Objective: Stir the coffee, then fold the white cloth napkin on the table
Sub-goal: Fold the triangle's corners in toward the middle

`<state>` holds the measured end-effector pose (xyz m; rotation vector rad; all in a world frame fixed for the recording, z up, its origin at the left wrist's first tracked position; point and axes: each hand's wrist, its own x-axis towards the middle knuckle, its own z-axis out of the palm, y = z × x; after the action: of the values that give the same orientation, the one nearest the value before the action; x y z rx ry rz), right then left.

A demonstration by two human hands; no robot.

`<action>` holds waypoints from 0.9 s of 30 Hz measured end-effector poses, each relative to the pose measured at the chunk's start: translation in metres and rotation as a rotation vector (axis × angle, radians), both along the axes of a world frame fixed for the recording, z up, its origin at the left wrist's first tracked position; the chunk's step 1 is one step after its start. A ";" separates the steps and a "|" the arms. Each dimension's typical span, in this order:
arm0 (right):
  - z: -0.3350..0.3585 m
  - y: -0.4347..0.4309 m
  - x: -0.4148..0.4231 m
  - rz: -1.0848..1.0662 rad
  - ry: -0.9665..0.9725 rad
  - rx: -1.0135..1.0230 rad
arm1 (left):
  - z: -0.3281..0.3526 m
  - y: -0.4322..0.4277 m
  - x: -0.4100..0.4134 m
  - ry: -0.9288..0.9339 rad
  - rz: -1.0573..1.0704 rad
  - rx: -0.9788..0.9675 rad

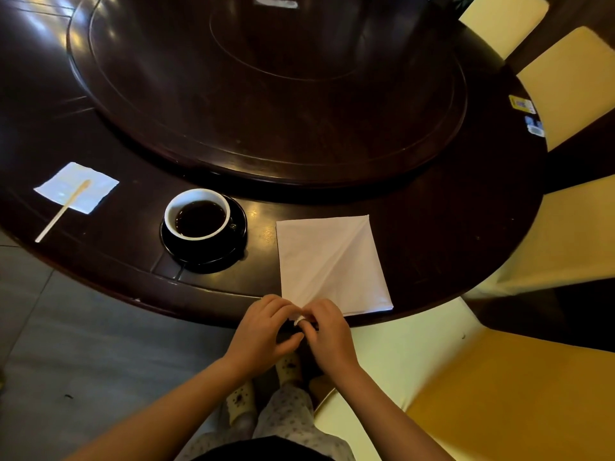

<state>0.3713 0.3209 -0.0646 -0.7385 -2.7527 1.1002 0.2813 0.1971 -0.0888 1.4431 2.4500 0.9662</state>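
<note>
The white cloth napkin (332, 264) lies flat on the dark round table (449, 227), with a diagonal crease running from its far right corner to its near left corner. My left hand (266, 327) and my right hand (327, 331) meet at that near corner at the table's edge, both pinching the cloth tip. Left of the napkin stands a white-lined cup of dark coffee (198, 214) on a black saucer (233, 254). A wooden stir stick (61, 211) rests on a small white paper napkin (96, 191) at the far left.
A large dark turntable (266, 94) fills the table's centre. Cream and yellow chairs (499, 377) stand to the right, close to my right arm. Small sachets (522, 104) lie at the table's right rim. Grey floor tiles (66, 344) show at the left.
</note>
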 end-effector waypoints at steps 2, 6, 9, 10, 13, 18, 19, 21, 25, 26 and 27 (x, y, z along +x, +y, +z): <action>0.002 0.004 0.000 0.039 -0.044 -0.038 | 0.000 0.003 0.002 0.014 0.002 -0.006; 0.018 0.031 0.006 -0.042 -0.015 -0.083 | 0.004 0.011 0.002 0.089 0.044 0.030; 0.027 0.062 -0.002 -0.192 0.047 0.036 | 0.005 0.023 0.005 0.152 0.023 -0.039; 0.028 0.069 -0.009 -0.188 0.039 0.059 | 0.005 0.028 0.006 0.162 0.016 -0.098; 0.020 0.079 -0.034 0.054 -0.074 0.137 | -0.001 0.042 0.008 0.171 -0.001 -0.282; -0.015 0.093 -0.046 0.412 -0.292 0.379 | -0.017 0.039 0.007 0.203 -0.030 -0.370; -0.020 0.100 -0.046 0.406 -0.287 0.405 | -0.019 0.039 0.007 0.205 -0.033 -0.371; -0.023 0.117 -0.050 0.353 -0.276 0.433 | -0.021 0.038 0.009 0.202 -0.036 -0.373; -0.026 0.157 -0.069 0.234 -0.291 0.500 | -0.025 0.037 0.010 0.217 -0.036 -0.367; -0.027 0.165 -0.075 0.220 -0.301 0.513 | -0.025 0.036 0.010 0.222 -0.036 -0.369; -0.027 0.173 -0.079 0.209 -0.309 0.524 | -0.026 0.036 0.010 0.224 -0.035 -0.370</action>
<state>0.2918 0.4935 -0.0920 -0.5929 -3.2183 0.2550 0.2912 0.2331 -0.1145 1.5196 2.5656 0.3301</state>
